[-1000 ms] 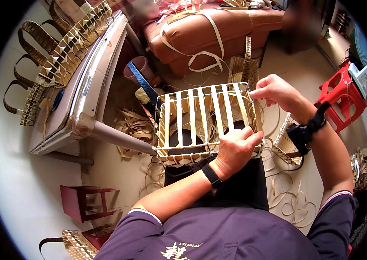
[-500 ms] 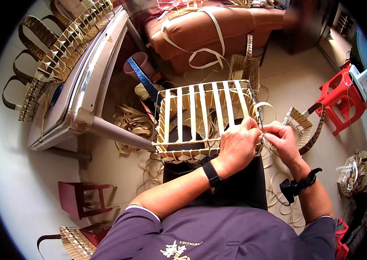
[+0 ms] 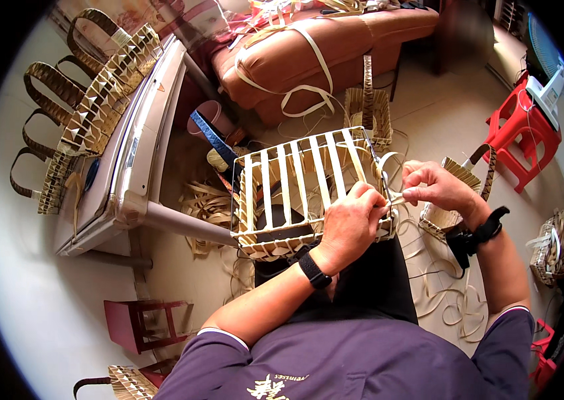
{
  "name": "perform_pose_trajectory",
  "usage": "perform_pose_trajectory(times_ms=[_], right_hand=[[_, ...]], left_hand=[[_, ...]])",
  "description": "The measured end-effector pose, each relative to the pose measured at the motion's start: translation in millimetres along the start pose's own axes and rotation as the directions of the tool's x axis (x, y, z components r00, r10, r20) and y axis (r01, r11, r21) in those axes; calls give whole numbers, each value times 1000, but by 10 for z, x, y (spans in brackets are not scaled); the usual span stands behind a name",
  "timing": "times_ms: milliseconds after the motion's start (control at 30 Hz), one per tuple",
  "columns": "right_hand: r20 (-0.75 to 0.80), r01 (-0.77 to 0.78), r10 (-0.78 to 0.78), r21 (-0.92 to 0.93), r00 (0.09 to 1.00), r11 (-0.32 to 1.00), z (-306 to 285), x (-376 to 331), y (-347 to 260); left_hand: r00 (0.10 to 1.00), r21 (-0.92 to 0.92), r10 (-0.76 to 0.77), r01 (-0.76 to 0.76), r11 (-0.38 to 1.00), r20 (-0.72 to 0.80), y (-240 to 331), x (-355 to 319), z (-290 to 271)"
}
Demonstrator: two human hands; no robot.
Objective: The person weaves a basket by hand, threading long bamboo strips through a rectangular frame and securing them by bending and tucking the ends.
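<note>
1. The right hand pinches the end of a thin pale weaving strip between thumb and forefinger, closed on it just right of the basket's near right corner.
2. The left hand is curled shut over the near right rim of the half-woven rectangular basket frame of pale straw strips, its fingertips meeting the same strip beside the right hand.
3. The basket frame rests on the person's lap, over dark trousers, tilted with its open side up and toward the far side. About seven flat upright ribs stand apart with open gaps between them, and a woven zigzag band runs along its near edge.
4. Each wrist bears one black band, two in all.
5. Loose pale strips lie curled on the floor to the right of the lap and on the left under the frame.
6. Just right of the right hand, a small woven basket with a dark handle sits on the floor; a second, narrower one stands on the far side of the frame.
7. On the far side, a brown leather sofa carries long pale strips draped over its cushion.
8. On the left, a pale long table holds a row of finished woven bags with looped handles.
9. Two red plastic stools show: one far right, one near left.
</note>
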State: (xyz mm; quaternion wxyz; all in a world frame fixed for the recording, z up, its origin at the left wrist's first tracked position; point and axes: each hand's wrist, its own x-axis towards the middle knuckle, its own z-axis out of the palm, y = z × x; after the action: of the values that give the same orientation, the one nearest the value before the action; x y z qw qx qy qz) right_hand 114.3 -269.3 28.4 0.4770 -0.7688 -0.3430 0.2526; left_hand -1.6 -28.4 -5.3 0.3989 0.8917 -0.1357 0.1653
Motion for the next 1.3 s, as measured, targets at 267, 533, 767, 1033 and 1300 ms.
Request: perform_pose_trajectory(times_ms=[267,533,767,1033,1300], right_hand=[[-178,97,-11,485,984,869,18,-137,-335],[-150,148,-152,-37,977,988,-124,-271,-1147],[-353,-78,-71,-391,933,917,-128,-597,-1049],[-411,-119,-73,-421,909,899,-151,-376,-1254],[-607,-368,-439,-774,662,515,-497,-329,-783]], left_hand=[[979,183,187,-171,968,-75,98,91,-118],[975,-231,49,2,973,217,-95,405,-145],[993,-356,118,-104,929,18,-83,304,56],[995,-462,-37,76,884,93,-51,324,-22],[983,-504,-20,110,856,180,-187,329,-82]])
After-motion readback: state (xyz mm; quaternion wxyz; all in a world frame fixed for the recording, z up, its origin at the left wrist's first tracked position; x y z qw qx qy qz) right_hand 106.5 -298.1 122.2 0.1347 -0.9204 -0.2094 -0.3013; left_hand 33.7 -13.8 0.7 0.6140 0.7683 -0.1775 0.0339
